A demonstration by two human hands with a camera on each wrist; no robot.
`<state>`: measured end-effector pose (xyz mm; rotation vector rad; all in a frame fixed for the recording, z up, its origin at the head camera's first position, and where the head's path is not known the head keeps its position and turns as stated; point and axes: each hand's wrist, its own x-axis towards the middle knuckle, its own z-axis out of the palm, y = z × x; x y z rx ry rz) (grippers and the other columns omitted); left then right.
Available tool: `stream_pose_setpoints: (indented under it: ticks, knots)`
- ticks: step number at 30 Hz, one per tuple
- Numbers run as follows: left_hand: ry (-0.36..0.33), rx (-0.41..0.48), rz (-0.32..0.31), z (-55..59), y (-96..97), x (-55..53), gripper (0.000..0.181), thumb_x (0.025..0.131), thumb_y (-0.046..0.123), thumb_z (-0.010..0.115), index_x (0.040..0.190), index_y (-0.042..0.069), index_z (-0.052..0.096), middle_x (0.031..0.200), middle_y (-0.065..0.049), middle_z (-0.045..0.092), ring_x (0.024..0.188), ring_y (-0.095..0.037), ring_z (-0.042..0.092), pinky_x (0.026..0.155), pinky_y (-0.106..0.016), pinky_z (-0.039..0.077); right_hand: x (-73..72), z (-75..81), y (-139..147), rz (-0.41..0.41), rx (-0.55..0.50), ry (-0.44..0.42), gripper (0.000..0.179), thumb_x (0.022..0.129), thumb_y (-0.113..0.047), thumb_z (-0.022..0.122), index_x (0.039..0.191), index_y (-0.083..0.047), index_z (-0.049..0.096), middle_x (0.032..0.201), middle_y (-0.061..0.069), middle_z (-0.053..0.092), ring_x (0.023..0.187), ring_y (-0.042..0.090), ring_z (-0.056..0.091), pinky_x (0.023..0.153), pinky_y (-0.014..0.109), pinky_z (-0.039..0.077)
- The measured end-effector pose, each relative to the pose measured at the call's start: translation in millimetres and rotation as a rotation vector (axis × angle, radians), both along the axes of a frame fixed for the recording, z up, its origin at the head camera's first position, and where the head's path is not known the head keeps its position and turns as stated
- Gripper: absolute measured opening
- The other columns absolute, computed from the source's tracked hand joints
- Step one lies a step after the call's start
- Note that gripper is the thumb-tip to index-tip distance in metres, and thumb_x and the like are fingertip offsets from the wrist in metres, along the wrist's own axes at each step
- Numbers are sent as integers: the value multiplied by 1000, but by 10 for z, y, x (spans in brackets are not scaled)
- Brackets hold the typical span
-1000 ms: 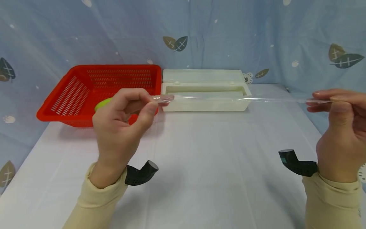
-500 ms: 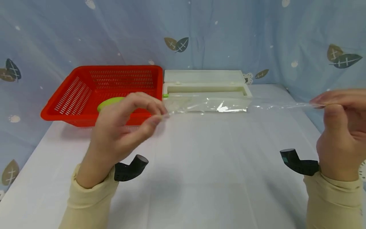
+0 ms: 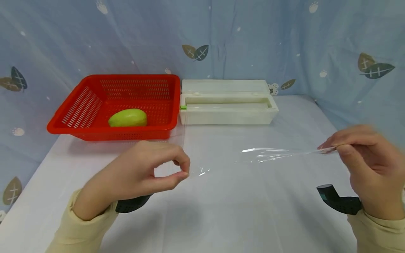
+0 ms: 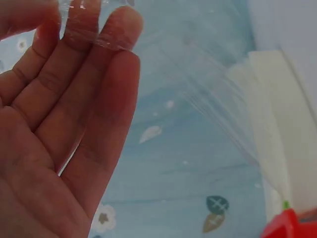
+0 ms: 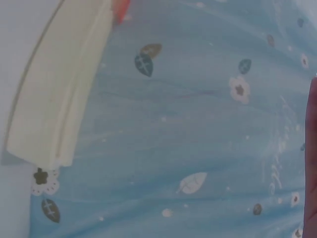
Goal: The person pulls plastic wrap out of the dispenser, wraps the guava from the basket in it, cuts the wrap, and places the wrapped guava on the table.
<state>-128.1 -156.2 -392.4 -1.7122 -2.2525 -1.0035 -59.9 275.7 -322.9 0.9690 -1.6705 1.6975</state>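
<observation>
In the head view, a clear sheet of cling film (image 3: 265, 154) stretches between both hands. My left hand (image 3: 152, 172) pinches its near left corner between thumb and forefinger, in front of the red basket. On the right, my right hand (image 3: 371, 165) pinches the other corner over the table's right side. The film runs back toward a white dispenser box (image 3: 227, 116) whose lid stands up, with a green slide cutter (image 3: 183, 107) at its left end. In the left wrist view, film (image 4: 101, 40) crosses the fingertips. Only a finger edge (image 5: 311, 163) shows in the right wrist view.
A red plastic basket (image 3: 110, 130) stands at the back left, right beside the dispenser, with a yellow-green oval fruit (image 3: 128, 118) in it. A white cloth (image 3: 227, 211) covers the table. A blue patterned curtain (image 3: 253, 35) hangs behind.
Both hands have come down and nearer, drawing the film away from the dispenser and spreading it wider. The left hand has cleared the basket, so the fruit now shows whole.
</observation>
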Motion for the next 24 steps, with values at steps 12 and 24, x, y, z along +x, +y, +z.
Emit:
stream_pose_setpoints:
  ticks: [12, 24]
  knots:
    - [-78, -240, 114, 718, 413, 640, 12, 81, 15, 58, 79, 27, 54, 73, 24, 51, 67, 11, 46, 57, -7, 35, 224, -395, 19, 101, 343, -119, 11, 83, 13, 50, 93, 17, 54, 83, 13, 57, 74, 15, 54, 65, 18, 45]
    - [-74, -440, 192, 365, 530, 646, 15, 75, 16, 60, 72, 28, 50, 65, 27, 42, 55, 12, 38, 53, -15, 34, -49, -823, 150, 466, 473, -452, 38, 80, 28, 36, 101, 1, 53, 82, 8, 53, 71, 17, 54, 58, 31, 45]
